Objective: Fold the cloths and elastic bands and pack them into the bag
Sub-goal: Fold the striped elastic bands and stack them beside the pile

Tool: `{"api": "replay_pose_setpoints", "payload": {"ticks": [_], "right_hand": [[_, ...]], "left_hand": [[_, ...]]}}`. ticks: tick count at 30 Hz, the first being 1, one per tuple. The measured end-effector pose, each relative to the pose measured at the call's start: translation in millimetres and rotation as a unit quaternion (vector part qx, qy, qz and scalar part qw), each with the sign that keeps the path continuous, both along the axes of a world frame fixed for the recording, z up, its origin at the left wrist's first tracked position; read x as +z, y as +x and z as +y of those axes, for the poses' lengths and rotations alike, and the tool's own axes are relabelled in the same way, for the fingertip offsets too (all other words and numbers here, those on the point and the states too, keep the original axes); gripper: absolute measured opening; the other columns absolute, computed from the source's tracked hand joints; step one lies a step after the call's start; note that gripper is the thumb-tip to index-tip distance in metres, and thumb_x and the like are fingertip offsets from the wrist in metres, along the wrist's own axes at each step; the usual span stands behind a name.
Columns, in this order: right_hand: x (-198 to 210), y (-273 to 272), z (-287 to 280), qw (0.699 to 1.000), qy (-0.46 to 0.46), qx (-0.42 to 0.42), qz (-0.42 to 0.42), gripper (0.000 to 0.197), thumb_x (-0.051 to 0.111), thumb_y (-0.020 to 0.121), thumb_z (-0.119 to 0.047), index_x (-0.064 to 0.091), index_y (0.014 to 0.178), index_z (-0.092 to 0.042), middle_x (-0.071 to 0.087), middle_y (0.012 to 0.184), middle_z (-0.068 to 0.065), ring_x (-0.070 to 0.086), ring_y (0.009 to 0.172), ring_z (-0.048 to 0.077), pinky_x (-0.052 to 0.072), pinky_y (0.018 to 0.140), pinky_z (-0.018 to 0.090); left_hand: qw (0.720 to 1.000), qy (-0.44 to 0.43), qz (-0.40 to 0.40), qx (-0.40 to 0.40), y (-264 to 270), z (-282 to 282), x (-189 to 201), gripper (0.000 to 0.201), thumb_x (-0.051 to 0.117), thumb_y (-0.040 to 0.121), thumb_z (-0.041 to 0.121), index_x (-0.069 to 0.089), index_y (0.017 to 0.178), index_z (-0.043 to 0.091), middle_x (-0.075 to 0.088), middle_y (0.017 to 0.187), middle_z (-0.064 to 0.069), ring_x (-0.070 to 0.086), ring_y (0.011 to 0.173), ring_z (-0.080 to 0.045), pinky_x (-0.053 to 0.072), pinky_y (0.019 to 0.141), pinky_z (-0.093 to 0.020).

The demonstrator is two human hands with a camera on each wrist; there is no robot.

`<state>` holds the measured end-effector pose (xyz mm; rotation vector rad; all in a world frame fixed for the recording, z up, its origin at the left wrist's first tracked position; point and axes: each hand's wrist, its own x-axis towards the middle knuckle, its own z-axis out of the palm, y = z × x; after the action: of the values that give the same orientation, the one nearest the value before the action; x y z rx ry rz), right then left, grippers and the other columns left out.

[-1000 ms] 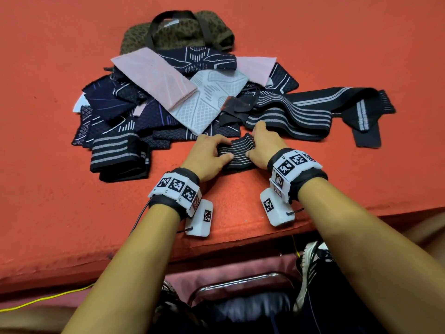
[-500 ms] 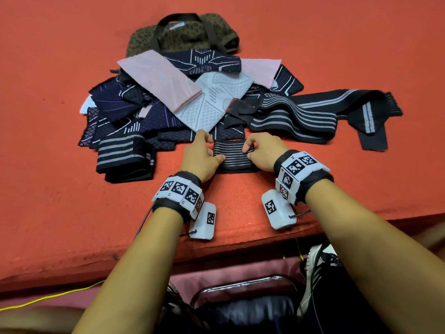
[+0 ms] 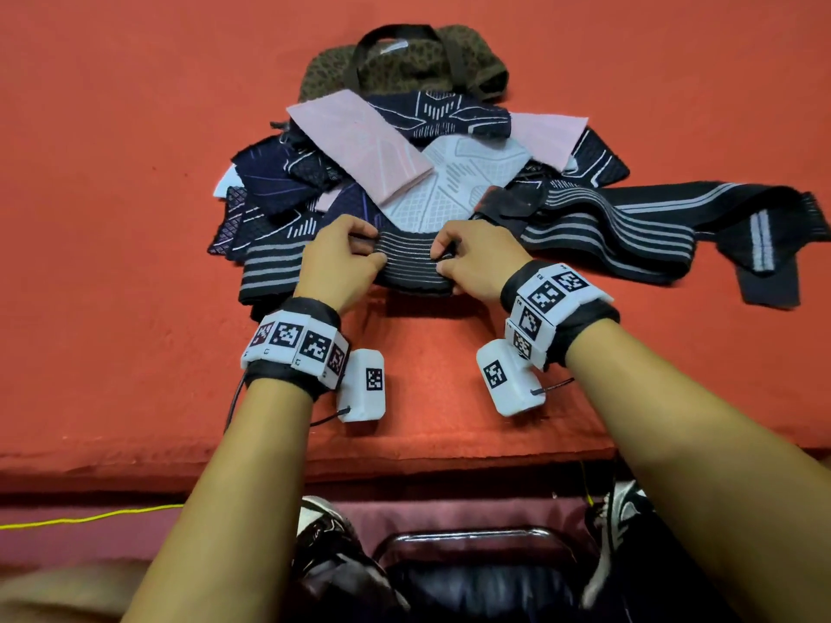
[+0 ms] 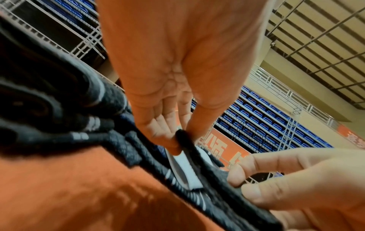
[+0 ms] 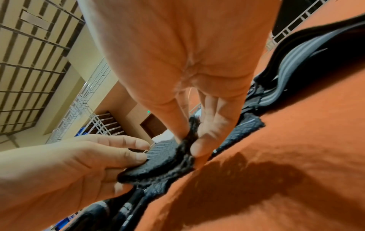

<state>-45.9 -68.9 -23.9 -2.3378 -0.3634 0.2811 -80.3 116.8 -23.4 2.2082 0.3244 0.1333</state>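
A folded black elastic band with thin grey stripes [image 3: 411,265] is lifted a little above the orange table, just in front of the cloth pile. My left hand [image 3: 341,258] pinches its left end [image 4: 182,137] between thumb and fingers. My right hand [image 3: 467,258] pinches its right end [image 5: 190,137] the same way. Behind it lies a heap of navy, pink and white patterned cloths [image 3: 404,173]. A brown spotted bag [image 3: 404,60] with black handles lies at the far side of the heap.
A second folded striped band [image 3: 270,274] lies left of my left hand. A long black striped band [image 3: 629,222] stretches out to the right. The table's front edge [image 3: 404,460] is close to my wrists, with a chair and shoes below it.
Both hands have lifted the folded band off the table and carried it forward towards the pile. The band now bows upward between the two hands.
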Motion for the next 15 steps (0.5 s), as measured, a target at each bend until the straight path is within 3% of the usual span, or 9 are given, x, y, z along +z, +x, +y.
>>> {"api": "replay_pose_setpoints", "payload": {"ticks": [3,5,6,10,15], "right_hand": [[4.4,3.8,18.1,1.0,0.0,0.012,-0.016,0.014,0.064,0.084,-0.012,0.063,0.089,-0.025,0.057,0.07,-0.012,0.066,0.073,0.018,0.055,0.079,0.031],[7.9,5.7,28.8,1.0,0.004,0.021,-0.023,0.014,0.063,0.086,-0.012,0.062,0.091,-0.025,0.055,0.069,-0.014,0.065,0.078,0.019,0.051,0.076,0.027],[9.7,6.6,33.4,0.999,0.005,0.024,-0.027,0.014,0.063,0.086,-0.013,0.062,0.092,-0.025,0.054,0.069,-0.013,0.063,0.079,0.019,0.047,0.074,0.025],[14.9,9.2,50.3,0.999,0.011,0.032,-0.04,0.015,0.063,0.087,-0.015,0.061,0.094,-0.028,0.055,0.074,-0.006,0.06,0.083,0.017,0.037,0.071,0.02],[19.3,6.6,77.0,0.997,0.032,0.04,-0.052,0.019,0.061,0.086,-0.013,0.064,0.101,-0.024,0.057,0.078,-0.005,0.062,0.079,0.017,0.044,0.073,0.023]], "left_hand": [[0.999,0.002,-0.029,0.026,-3.0,15.7,5.1,0.019,0.069,0.084,0.006,0.066,0.1,0.017,0.072,0.096,0.002,0.068,0.082,-0.01,0.056,0.077,-0.021],[0.998,0.003,-0.052,0.041,-5.0,24.8,8.7,0.018,0.069,0.085,0.006,0.067,0.101,0.015,0.071,0.095,0.001,0.064,0.073,-0.003,0.049,0.064,-0.007],[0.997,0.004,-0.059,0.046,-5.9,29.2,10.1,0.018,0.069,0.085,0.006,0.068,0.101,0.014,0.071,0.095,0.001,0.063,0.071,-0.002,0.047,0.064,-0.006],[0.995,0.003,-0.071,0.072,-9.0,47.8,12.2,0.017,0.071,0.083,0.011,0.069,0.096,0.021,0.072,0.093,0.006,0.067,0.079,-0.004,0.054,0.085,-0.024],[0.991,0.013,-0.083,0.102,-16.3,70.3,14.8,0.015,0.069,0.084,0.012,0.07,0.096,0.021,0.072,0.095,0.006,0.065,0.077,-0.001,0.054,0.085,-0.024]]}}
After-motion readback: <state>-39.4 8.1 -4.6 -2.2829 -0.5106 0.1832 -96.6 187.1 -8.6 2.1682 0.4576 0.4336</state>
